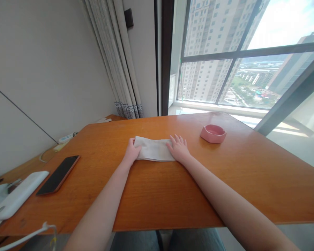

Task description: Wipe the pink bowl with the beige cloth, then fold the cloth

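Note:
A white folded cloth (155, 150) lies lengthwise across the wooden table (159, 195) in front of me. At its left end my left hand (132, 152) pinches the edge, the thumb on top and the other fingers partly hidden behind the cloth. My right hand (178, 148) rests palm down over the cloth's right end, with its fingers stretched out and spread. The cloth looks like a flat strip with layers showing along its near edge.
A pink bowl-like dish (213, 134) stands to the right of my right hand. On the left lie a black phone (59, 175) and a long white device (18, 197). A white cable (28, 237) hangs at the near left corner; a power strip (66, 138) sits by the wall.

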### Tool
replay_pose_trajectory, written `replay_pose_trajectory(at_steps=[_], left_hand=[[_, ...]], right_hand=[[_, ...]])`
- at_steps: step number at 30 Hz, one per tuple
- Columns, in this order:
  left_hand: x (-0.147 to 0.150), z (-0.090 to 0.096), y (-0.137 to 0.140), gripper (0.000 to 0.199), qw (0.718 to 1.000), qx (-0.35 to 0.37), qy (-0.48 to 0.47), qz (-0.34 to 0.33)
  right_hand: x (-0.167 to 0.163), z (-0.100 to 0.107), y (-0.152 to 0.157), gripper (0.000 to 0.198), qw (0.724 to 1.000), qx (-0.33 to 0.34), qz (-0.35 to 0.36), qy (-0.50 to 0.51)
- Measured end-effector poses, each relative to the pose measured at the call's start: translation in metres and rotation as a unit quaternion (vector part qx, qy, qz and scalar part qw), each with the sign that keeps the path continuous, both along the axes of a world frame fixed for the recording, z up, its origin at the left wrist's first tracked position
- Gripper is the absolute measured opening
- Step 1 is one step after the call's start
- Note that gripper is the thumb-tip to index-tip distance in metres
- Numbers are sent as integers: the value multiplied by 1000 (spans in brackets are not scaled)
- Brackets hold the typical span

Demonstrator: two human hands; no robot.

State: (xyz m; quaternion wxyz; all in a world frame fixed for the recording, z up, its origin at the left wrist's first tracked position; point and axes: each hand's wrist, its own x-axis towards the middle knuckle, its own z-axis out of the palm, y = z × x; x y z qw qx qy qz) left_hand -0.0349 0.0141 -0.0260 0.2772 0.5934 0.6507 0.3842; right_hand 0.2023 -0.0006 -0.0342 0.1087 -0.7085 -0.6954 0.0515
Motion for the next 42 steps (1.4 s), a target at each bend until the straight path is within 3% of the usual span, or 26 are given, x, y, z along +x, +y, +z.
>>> replay_pose_trajectory(at_steps=[4, 8, 11, 16, 21, 25, 28, 29, 31, 35, 37, 42], left_hand=[[-33, 5, 8, 58, 988, -12, 148, 51], [-55, 7, 10, 62, 965, -104, 237, 49], [-61, 9, 10, 57, 959, -143, 244, 19], [-62, 15, 8, 53, 959, -88, 260, 75], [-67, 18, 7, 51, 966, -172, 193, 28], [-59, 28, 0, 43, 977, 26, 180, 112], [-31, 32, -10, 35, 969, 166, 116, 143], [-18, 32, -14, 32, 965, 207, 94, 133], [11, 28, -20, 25, 964, 241, 102, 39], [57, 13, -26, 20, 942, 213, 167, -200], [67, 7, -27, 20, 923, 191, 194, -270], [61, 5, -30, 21, 934, 172, 185, -252]], right_hand=[[-5, 2, -4, 61, 996, -6, 88, -3], [-3, 3, -7, 61, 994, -36, 106, -9], [1, 5, -8, 66, 995, -39, 92, -5], [-8, 2, -12, 81, 995, -35, 93, -11], [-8, 4, -11, 73, 995, -32, 97, 5], [4, 6, -7, 61, 995, -39, 90, 0], [1, 3, -4, 63, 996, -31, 82, 2], [-2, 1, -4, 65, 996, -26, 83, 3], [-9, -2, -4, 67, 996, -17, 85, 5], [-14, -3, -6, 65, 995, 2, 97, 11], [-12, -2, -6, 61, 994, 7, 107, 13], [-8, -2, -5, 64, 994, 0, 106, 10]])
